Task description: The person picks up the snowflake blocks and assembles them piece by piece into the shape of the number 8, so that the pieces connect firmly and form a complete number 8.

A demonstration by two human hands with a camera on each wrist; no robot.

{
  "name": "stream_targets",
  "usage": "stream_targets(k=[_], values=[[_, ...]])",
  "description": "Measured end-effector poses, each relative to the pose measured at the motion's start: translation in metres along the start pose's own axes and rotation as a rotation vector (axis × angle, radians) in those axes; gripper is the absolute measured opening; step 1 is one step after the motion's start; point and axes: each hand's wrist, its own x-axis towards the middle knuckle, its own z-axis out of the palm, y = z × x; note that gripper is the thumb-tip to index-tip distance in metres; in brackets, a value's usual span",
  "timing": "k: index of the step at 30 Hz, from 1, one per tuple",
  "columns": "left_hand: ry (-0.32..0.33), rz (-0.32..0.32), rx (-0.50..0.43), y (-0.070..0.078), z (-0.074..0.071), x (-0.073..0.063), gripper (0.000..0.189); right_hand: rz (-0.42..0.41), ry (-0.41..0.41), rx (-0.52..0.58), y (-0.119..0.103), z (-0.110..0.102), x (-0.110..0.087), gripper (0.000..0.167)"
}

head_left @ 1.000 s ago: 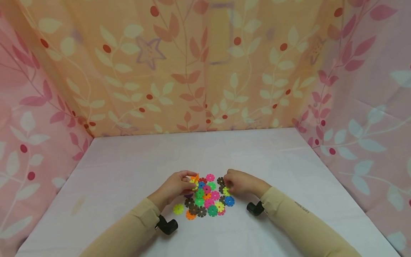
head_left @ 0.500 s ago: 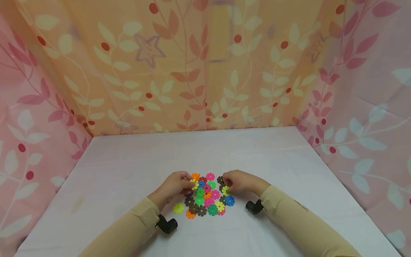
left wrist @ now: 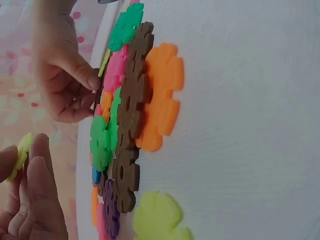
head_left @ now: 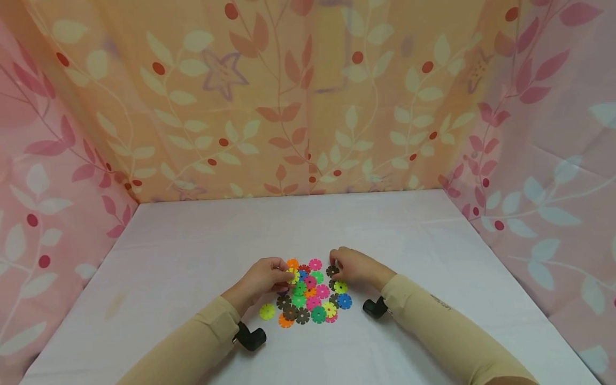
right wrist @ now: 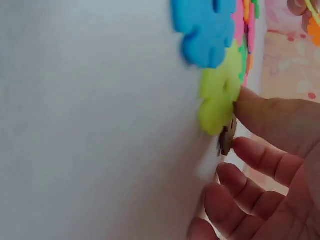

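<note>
My left hand [head_left: 262,278] pinches a yellow notched plastic disc [left wrist: 21,156] between thumb and fingers, raised above the pile's left side. An orange disc [right wrist: 314,31] shows right beside it, seemingly joined to it. At the pile's far right, my right hand [head_left: 358,266] has thumb and index finger around a dark brown notched disc [head_left: 332,271], pinching its edges. In the right wrist view that brown disc [right wrist: 228,137] is partly hidden behind a yellow-green disc [right wrist: 220,95]. The remaining fingers of that hand are bent and hold nothing.
Flat notched discs in pink, green, brown and other colours overlap in a pile, with a green disc [head_left: 318,314] at its front. One yellow-green disc [head_left: 267,312] lies apart at left. White cloth covers the table [head_left: 192,235]; patterned curtains [head_left: 308,96] enclose it.
My right hand has shifted from the yellow-green disc at right to the far brown disc, uncovering the yellow-green one. The orange disc by my left hand has turned from edge-on to flatter.
</note>
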Motion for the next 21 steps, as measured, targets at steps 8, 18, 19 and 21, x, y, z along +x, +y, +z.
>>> stream_targets(k=[8, 18, 19, 21], values=[[-0.008, 0.025, 0.003, 0.001, 0.003, -0.002, 0.019, -0.068, -0.006, 0.066, -0.003, 0.0, -0.002, 0.015], [-0.042, 0.041, -0.081, 0.006, 0.005, 0.0, 0.016, -0.333, 0.242, 0.051, -0.023, -0.007, -0.009, 0.007], [-0.045, 0.048, -0.09, 0.006, 0.005, 0.0, 0.016, -0.353, 0.259, 0.059, -0.026, -0.006, -0.01, 0.007], [-0.048, 0.058, -0.099, 0.008, 0.006, 0.0, 0.016, -0.385, 0.28, 0.082, -0.03, -0.005, -0.012, 0.009]])
